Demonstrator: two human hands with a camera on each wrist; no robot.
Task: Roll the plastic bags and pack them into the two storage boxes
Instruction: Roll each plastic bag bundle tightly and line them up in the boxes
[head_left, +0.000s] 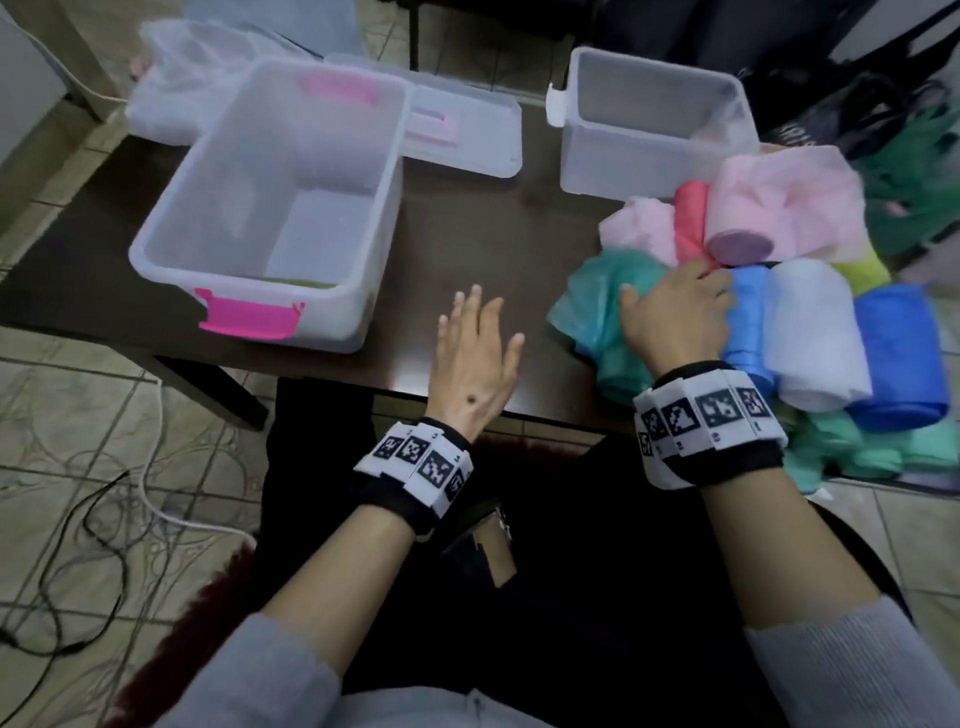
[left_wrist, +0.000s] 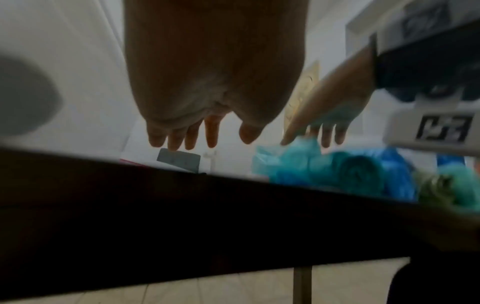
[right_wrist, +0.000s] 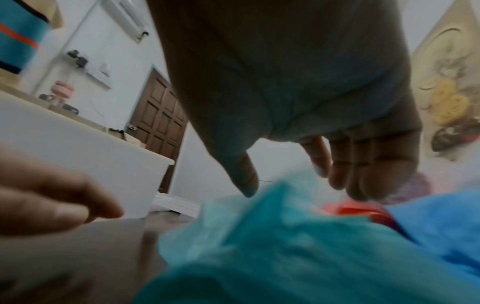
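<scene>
- Packing not yet begun: large box (head_left: 265, 208), left of frame, seen nearly bare; small box (head_left: 657, 122), upper right, apparently bare.
- Bags (head_left: 810, 322): mostly rolled, heaped right of frame on table (head_left: 467, 239).
- Teal bag (head_left: 592, 306): loose, unrolled.
- Right hand (head_left: 675, 312): fingers extended over it, nothing gripped.
- Left hand (head_left: 475, 353): spread, held apart.
</scene>
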